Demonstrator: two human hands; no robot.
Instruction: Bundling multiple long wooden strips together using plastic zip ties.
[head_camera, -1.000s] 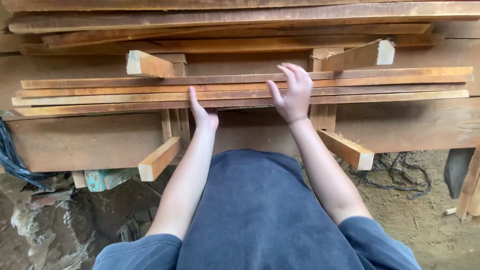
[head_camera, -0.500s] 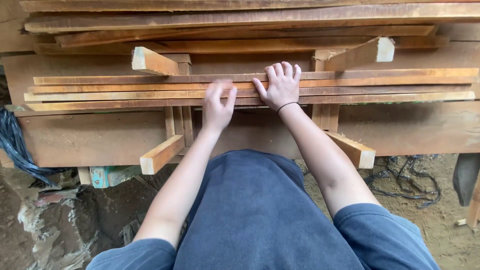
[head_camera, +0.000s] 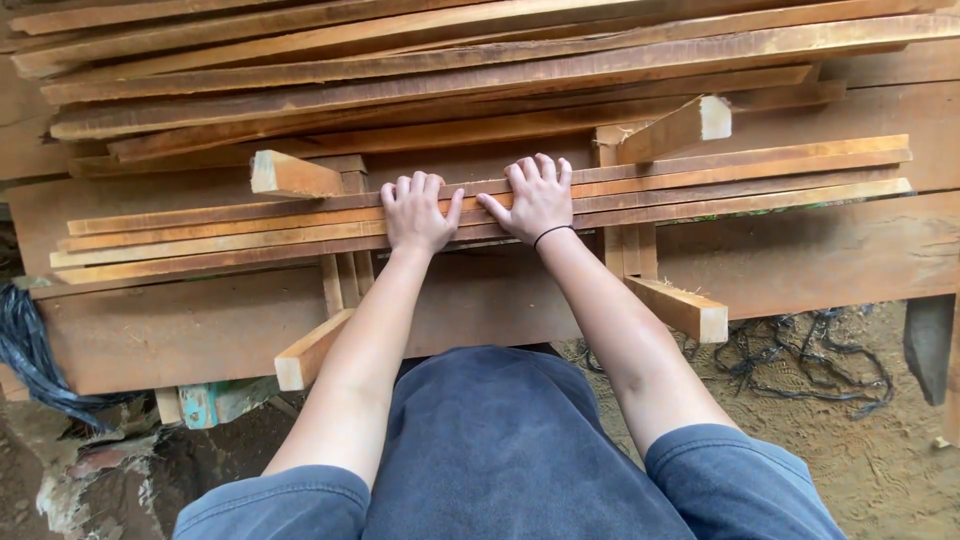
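Head view: both hands lie palm down on a low stack of about 4 thin wooden slats (head_camera: 700, 180) resting across a rack of short timber brackets. The left hand (head_camera: 415, 213) is flat, its fingers side by side and only slightly parted, the fingertips reaching the far slat and the thumb angled toward the other hand. The right hand (head_camera: 537, 198) sits just beside it, fingers a little more spread, with a dark band at the wrist. Neither hand curls round an edge or pinches anything; they only press on top. As it looks, no slat is lifted or drawn out of the stack yet, so any grasping and pulling remains undone.

Around them, a larger pile of long planks (head_camera: 450, 70) lies on the level above, close over the slats. 2 bracket ends, the upper left bracket (head_camera: 290, 175) and the upper right bracket (head_camera: 680, 128), jut toward the person and flank the hands; 2 lower bracket stubs (head_camera: 685, 308) stick out near the arms. A tangle of dark cable (head_camera: 810, 350) lies on the sandy ground at right, and a wide board (head_camera: 190, 325) faces the rack below.
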